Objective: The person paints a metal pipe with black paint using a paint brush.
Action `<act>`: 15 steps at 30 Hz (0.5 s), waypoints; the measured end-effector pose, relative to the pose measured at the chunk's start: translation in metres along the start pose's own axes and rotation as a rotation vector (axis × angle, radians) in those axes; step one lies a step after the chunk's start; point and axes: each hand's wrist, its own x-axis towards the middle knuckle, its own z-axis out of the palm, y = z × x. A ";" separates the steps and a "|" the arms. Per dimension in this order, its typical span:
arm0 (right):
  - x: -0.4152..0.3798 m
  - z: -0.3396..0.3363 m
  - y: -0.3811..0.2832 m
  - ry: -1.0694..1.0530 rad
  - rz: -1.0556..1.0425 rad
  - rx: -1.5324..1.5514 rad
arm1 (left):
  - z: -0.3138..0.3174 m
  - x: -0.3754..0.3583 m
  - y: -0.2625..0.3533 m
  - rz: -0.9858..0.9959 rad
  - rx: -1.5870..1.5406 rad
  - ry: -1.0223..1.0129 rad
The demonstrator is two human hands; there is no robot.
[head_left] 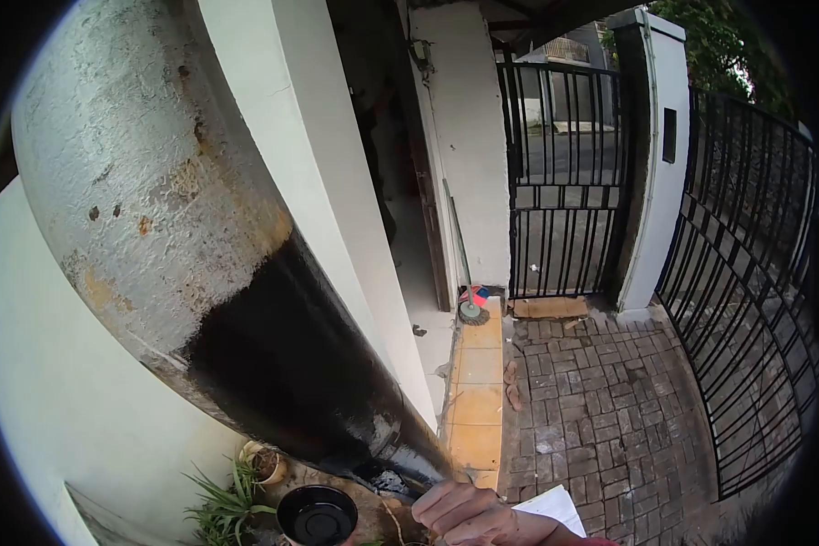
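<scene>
A thick round pole (146, 164) slants down from the upper left, its upper part rough silver-grey with rusty patches. Lower down its surface is glossy black (273, 364), with grey spots near the bottom. My right hand (464, 511) is at the bottom centre, close to the pole's lower end, its fingers curled and closed. Whatever it grips is hidden. A white sheet-like piece (555, 510) shows behind the wrist. My left hand is out of view.
A black round basin (317, 517), a potted plant (262, 462) and spiky leaves (227, 500) lie below the pole. A brush with a long handle (472, 311) leans by the doorway. Yellow tiles (476, 405), brick paving (601, 419) and black gates (564, 182) are to the right.
</scene>
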 end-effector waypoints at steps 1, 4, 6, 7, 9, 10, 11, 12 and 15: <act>-0.003 -0.005 -0.002 0.013 -0.002 -0.002 | 0.002 0.000 -0.002 0.002 0.000 -0.015; -0.005 -0.011 -0.010 -0.135 0.049 -0.016 | 0.008 -0.003 -0.007 0.006 0.018 -0.044; -0.018 -0.019 -0.003 -0.217 0.013 -0.020 | 0.009 -0.005 -0.009 0.002 0.029 -0.038; -0.026 -0.018 -0.004 -0.308 -0.016 -0.010 | 0.008 -0.006 -0.010 0.006 0.039 -0.004; -0.039 -0.020 -0.006 -0.378 0.026 -0.092 | -0.002 -0.003 -0.005 -0.095 -0.054 -0.039; -0.041 -0.016 -0.007 -0.378 0.017 -0.094 | -0.021 0.002 -0.004 -0.092 -0.078 0.018; -0.039 -0.020 -0.004 -0.401 -0.006 -0.110 | -0.033 0.009 -0.004 -0.091 -0.115 0.048; -0.040 -0.023 0.000 -0.374 0.002 -0.102 | -0.026 0.010 -0.003 -0.086 -0.097 0.069; -0.040 -0.026 -0.003 -0.355 -0.044 -0.093 | -0.011 -0.005 -0.009 -0.122 -0.126 0.133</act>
